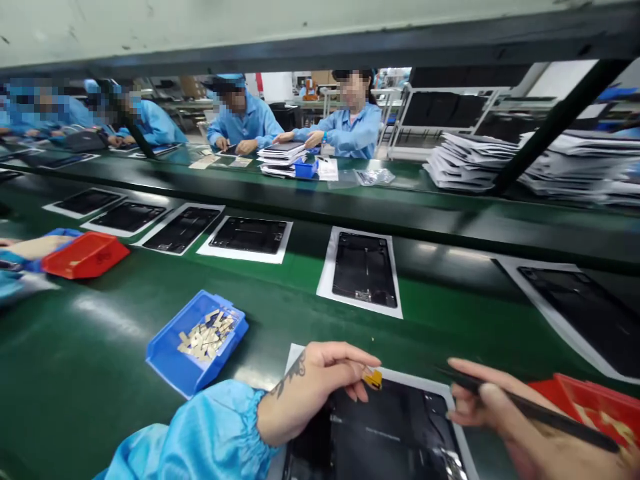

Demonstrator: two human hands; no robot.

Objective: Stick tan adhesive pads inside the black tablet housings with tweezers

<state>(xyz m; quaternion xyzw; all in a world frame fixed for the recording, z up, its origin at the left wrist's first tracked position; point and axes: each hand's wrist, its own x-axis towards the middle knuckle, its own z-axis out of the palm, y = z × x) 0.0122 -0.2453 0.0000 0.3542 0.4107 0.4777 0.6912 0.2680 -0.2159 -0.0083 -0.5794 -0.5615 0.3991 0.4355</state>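
My left hand (333, 380) pinches a small orange-yellow tab (373, 379) between thumb and fingertips. It hovers over the upper part of a black tablet-like panel (395, 427) that lies on a white sheet in front of me. Blurred by motion, my right hand (505, 407) grips slim black tweezers (545, 415) to the right of the panel. Their tip points left, toward the panel's upper right corner, apart from the tab. The panel's lower edge is cut off by the frame, and my left hand and sleeve cover part of its left side.
A blue bin (170, 353) with small pale pieces stands left; a red bin (595, 407) sits behind my right hand. More panels on white sheets, one (365, 267) straight ahead, line the green bench (120, 413). A co-worker's sleeve (13, 280) is at left; several people sit opposite.
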